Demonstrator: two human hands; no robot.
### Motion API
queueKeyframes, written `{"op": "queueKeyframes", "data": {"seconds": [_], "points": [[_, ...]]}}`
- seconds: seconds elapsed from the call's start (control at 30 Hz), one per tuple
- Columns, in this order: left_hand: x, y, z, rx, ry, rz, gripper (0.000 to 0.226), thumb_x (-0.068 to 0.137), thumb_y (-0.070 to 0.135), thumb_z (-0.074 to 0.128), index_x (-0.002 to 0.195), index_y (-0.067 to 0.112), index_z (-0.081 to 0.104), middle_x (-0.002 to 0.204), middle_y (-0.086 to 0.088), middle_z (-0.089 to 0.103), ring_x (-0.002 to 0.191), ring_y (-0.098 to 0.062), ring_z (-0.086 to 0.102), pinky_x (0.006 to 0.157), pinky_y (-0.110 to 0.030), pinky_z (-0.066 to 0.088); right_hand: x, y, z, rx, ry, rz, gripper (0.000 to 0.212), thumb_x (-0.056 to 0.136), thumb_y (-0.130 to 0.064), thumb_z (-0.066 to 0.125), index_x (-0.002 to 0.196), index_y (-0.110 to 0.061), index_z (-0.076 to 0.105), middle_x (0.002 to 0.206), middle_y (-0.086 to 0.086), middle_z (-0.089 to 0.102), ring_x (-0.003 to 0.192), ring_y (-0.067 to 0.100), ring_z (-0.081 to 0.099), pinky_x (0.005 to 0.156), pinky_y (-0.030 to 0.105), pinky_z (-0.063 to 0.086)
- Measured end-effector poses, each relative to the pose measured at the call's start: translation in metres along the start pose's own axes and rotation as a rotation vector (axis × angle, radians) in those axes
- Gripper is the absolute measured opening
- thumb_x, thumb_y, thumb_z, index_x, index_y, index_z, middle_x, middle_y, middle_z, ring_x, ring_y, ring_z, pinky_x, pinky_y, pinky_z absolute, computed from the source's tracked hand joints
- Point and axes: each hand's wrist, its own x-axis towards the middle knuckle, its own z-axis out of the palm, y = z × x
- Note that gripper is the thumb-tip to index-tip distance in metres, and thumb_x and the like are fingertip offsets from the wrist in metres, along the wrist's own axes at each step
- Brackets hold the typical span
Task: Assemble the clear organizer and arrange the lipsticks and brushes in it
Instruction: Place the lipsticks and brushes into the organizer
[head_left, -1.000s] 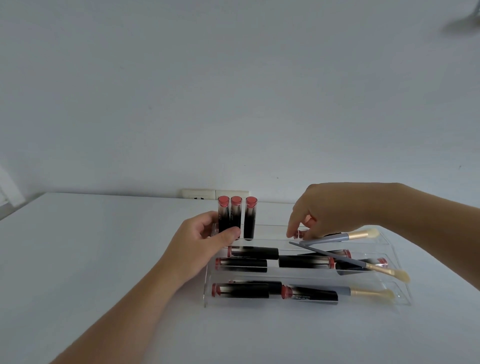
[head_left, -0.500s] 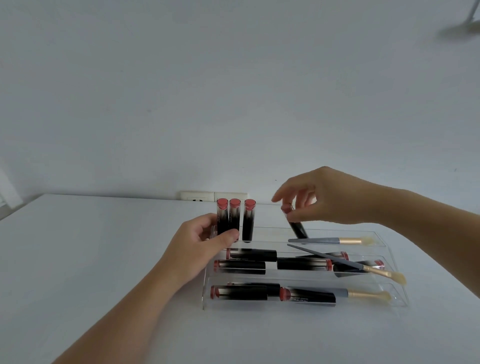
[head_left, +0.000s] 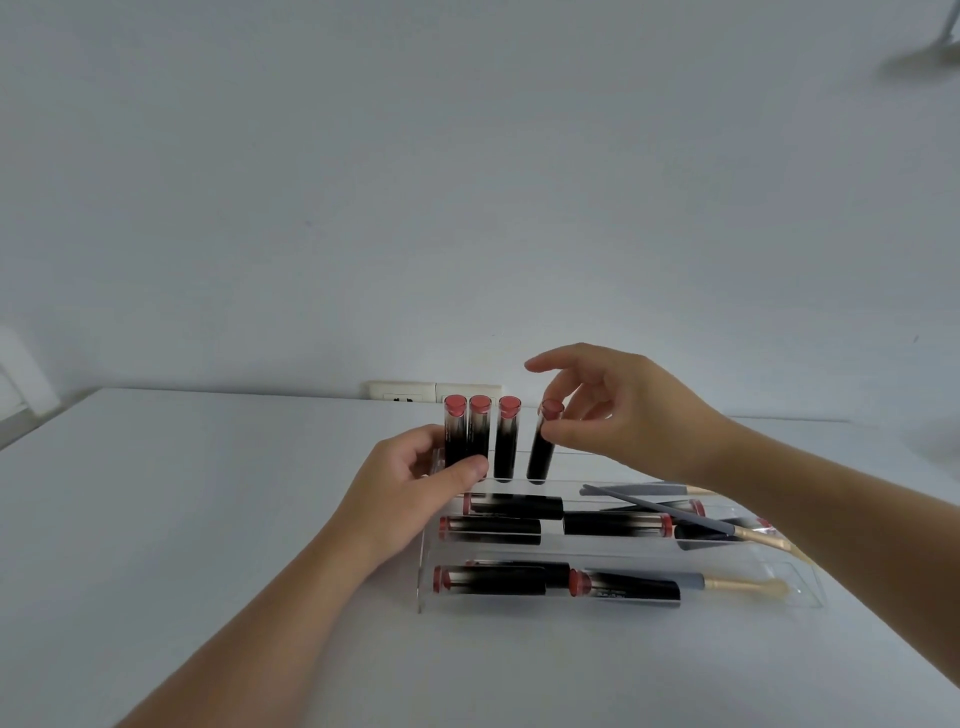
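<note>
A clear tiered organizer (head_left: 426, 582) sits on the white table. Three black lipsticks with pink caps (head_left: 506, 441) stand upright in its back row. My left hand (head_left: 415, 483) grips the leftmost standing lipsticks and the organizer's back left corner. My right hand (head_left: 618, 410) pinches a fourth lipstick (head_left: 543, 447) near its cap, holding it slightly tilted just right of the three, its base at the back row. Several lipsticks lie flat in the lower tiers (head_left: 519, 582). Grey-handled brushes (head_left: 727, 584) lie at the right of the tiers, one (head_left: 670, 512) slanting across them.
A white wall socket (head_left: 434, 392) sits on the wall behind the organizer. The white table (head_left: 182, 519) stretches left and toward me. A blurred object (head_left: 930, 57) shows at the top right corner.
My right hand lifted a lipstick out of the back row's right part, carried it left and turned it nearly upright beside the three standing ones. My left hand has stayed put.
</note>
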Motion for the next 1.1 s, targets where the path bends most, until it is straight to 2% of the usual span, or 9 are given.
{"op": "queueKeyframes", "data": {"seconds": [0.2, 0.33, 0.57, 0.63, 0.77, 0.87, 0.93, 1.1], "points": [[0.001, -0.002, -0.001, 0.000, 0.004, 0.005, 0.032, 0.072, 0.058, 0.074, 0.103, 0.049, 0.075, 0.101, 0.012, 0.079, 0.096, -0.007, 0.075, 0.091, -0.034, 0.055, 0.001, 0.008, 0.011, -0.050, -0.027, 0.045, 0.035, 0.078, -0.017, 0.079, 0.104, -0.038, 0.069, 0.094, -0.022, 0.068, 0.072, 0.008, 0.070, 0.070, 0.017, 0.055], [0.001, -0.003, 0.000, 0.007, -0.001, 0.007, 0.032, 0.073, 0.059, 0.074, 0.104, 0.050, 0.074, 0.101, 0.013, 0.079, 0.095, -0.008, 0.075, 0.091, -0.036, 0.056, 0.002, 0.011, 0.016, -0.046, -0.019, 0.047, 0.031, 0.078, -0.018, 0.079, 0.100, -0.037, 0.068, 0.091, -0.021, 0.069, 0.072, 0.009, 0.071, 0.067, 0.012, 0.051], [0.001, -0.003, 0.000, 0.002, 0.000, 0.006, 0.031, 0.073, 0.059, 0.074, 0.102, 0.049, 0.075, 0.098, 0.011, 0.079, 0.092, -0.009, 0.075, 0.088, -0.039, 0.058, 0.004, 0.011, 0.018, -0.060, -0.024, 0.049, 0.031, 0.078, -0.018, 0.080, 0.102, -0.032, 0.066, 0.084, -0.018, 0.070, 0.072, 0.009, 0.071, 0.070, 0.019, 0.054], [0.002, -0.003, 0.000, 0.006, -0.001, 0.006, 0.031, 0.072, 0.059, 0.073, 0.102, 0.050, 0.074, 0.099, 0.012, 0.079, 0.093, -0.008, 0.075, 0.089, -0.039, 0.058, 0.003, 0.011, 0.018, -0.067, -0.029, 0.054, 0.035, 0.078, -0.016, 0.080, 0.105, -0.032, 0.065, 0.084, -0.016, 0.070, 0.073, 0.008, 0.070, 0.073, 0.027, 0.058], [0.002, -0.004, 0.000, 0.001, 0.000, 0.006, 0.033, 0.073, 0.059, 0.074, 0.104, 0.049, 0.075, 0.098, 0.011, 0.079, 0.091, -0.009, 0.075, 0.088, -0.040, 0.058, 0.003, 0.011, 0.019, -0.065, -0.041, 0.051, 0.038, 0.077, -0.015, 0.079, 0.107, -0.033, 0.063, 0.084, -0.011, 0.070, 0.073, 0.007, 0.068, 0.069, 0.042, 0.062], [0.002, -0.003, 0.000, -0.005, -0.003, 0.007, 0.031, 0.073, 0.058, 0.074, 0.103, 0.049, 0.075, 0.098, 0.011, 0.079, 0.088, -0.008, 0.075, 0.086, -0.037, 0.057, 0.003, 0.011, 0.019, -0.067, -0.051, 0.043, 0.040, 0.077, -0.015, 0.079, 0.108, -0.035, 0.062, 0.084, -0.014, 0.068, 0.072, 0.006, 0.067, 0.068, 0.043, 0.063], [0.001, -0.001, 0.000, -0.001, -0.003, 0.012, 0.031, 0.073, 0.058, 0.073, 0.103, 0.049, 0.074, 0.102, 0.013, 0.079, 0.094, -0.006, 0.074, 0.087, -0.031, 0.054, 0.004, 0.012, 0.019, -0.069, -0.064, 0.040, 0.043, 0.076, -0.017, 0.080, 0.109, -0.037, 0.061, 0.085, -0.018, 0.067, 0.072, 0.005, 0.067, 0.067, 0.043, 0.063], [0.001, 0.001, -0.001, -0.055, 0.005, 0.006, 0.035, 0.074, 0.050, 0.077, 0.108, 0.043, 0.075, 0.109, 0.012, 0.078, 0.103, -0.007, 0.072, 0.091, -0.028, 0.051, 0.007, 0.010, 0.019, -0.058, -0.084, 0.070, 0.052, 0.067, -0.034, 0.082, 0.110, -0.049, 0.057, 0.091, -0.017, 0.066, 0.070, 0.005, 0.066, 0.061, 0.037, 0.063]]}}
